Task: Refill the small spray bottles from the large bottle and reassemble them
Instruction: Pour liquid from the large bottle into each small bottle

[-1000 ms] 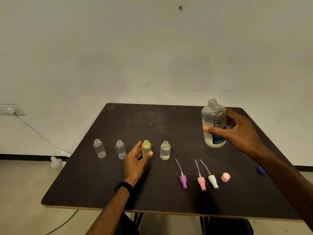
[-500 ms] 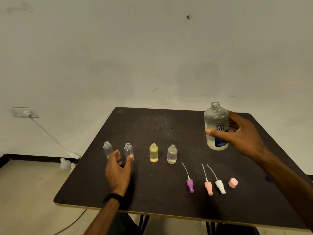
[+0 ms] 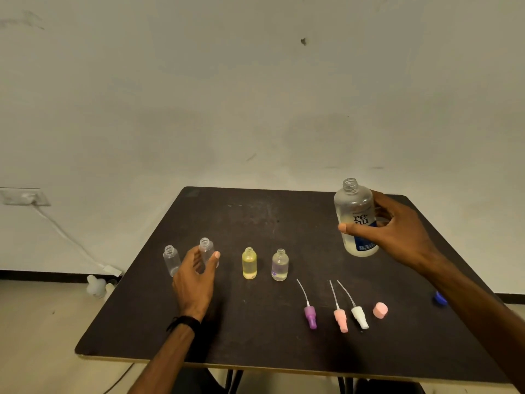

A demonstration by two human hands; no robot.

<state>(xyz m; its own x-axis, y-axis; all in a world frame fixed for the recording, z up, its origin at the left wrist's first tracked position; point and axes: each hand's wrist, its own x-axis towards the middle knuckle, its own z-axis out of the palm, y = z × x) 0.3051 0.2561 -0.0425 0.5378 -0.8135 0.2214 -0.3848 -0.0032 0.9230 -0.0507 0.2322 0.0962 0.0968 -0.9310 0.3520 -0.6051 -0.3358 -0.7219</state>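
Nearest me on the dark worktop (image 3: 255, 351) lie the loose spray heads, purple (image 3: 310, 316), pink (image 3: 341, 319) and white (image 3: 359, 317), dip tubes pointing away, with a pink cap (image 3: 380, 310) beside them. Behind stand the four small bottles, all uncapped. The yellow one (image 3: 249, 263) looks nearly full and the clear one to its right (image 3: 280, 265) holds liquid too. The two at the left look empty. The left hand (image 3: 196, 277) curls its grip around one empty bottle (image 3: 206, 251), just beside the other (image 3: 171, 258). Farther back, the right hand (image 3: 397, 237) grips the open large bottle (image 3: 355, 220) upright, above the worktop. Those necks are narrow; I'd expect a fast tilt to spill, or the light bottle to tip.
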